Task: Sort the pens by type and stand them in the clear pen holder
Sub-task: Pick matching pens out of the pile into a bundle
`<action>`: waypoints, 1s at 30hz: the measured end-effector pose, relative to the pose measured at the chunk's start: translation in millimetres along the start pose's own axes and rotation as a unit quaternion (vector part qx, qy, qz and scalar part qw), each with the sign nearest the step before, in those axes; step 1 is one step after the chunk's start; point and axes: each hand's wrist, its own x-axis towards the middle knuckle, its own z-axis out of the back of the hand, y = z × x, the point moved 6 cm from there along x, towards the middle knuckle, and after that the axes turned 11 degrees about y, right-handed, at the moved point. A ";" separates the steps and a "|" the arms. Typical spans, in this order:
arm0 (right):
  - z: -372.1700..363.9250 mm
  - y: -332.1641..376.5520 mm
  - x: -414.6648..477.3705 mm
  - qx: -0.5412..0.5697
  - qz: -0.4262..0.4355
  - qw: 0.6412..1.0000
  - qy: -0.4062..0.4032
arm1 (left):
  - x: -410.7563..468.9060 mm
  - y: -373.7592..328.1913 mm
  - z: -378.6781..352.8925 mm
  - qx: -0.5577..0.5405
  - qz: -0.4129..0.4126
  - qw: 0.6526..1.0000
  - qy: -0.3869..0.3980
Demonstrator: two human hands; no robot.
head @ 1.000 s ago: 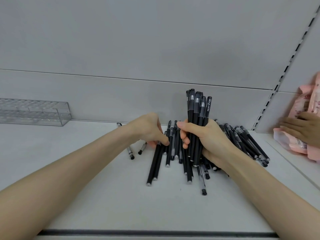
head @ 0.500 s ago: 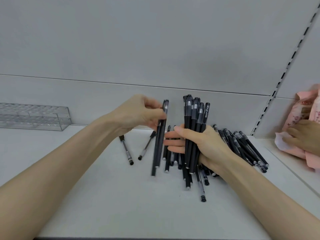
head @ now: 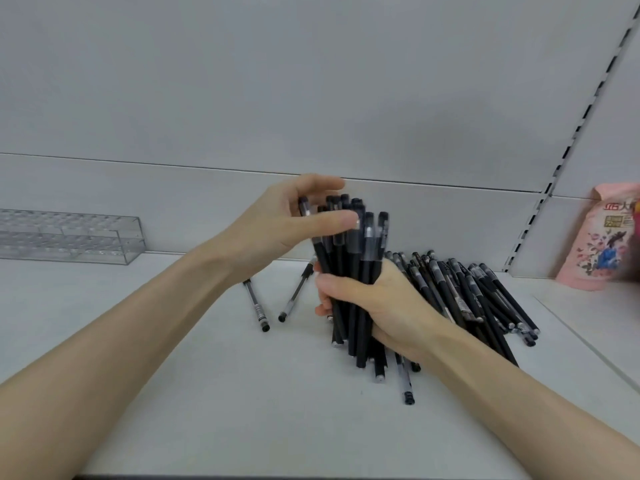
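Black plastic pens, a bundle (head: 349, 261) of them, stand upright at frame centre. The right hand (head: 388, 306) grips them round the middle with fingers wrapped tight, and the left hand (head: 287, 223) pinches the cap ends between thumb and fingers. Each pen is light and stiff, but the smooth barrels will probably slide past one another, so a firm wrap at mid-length looks wise. A pile (head: 485, 299) of more pens lies on the white shelf (head: 207, 393) right of centre; two clear pens (head: 258, 303) lie just left of the bundle. The holder (head: 72, 237) sits at the left edge, well apart from the pens, against the grey back panel (head: 311, 98). A pink pouch (head: 595, 244) stands at far right
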 end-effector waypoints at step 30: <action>-67.8 20.5 15.8 -0.008 -0.016 0.994 0.112 | -44.1 -24.5 13.4 -0.230 -0.047 0.970 -0.069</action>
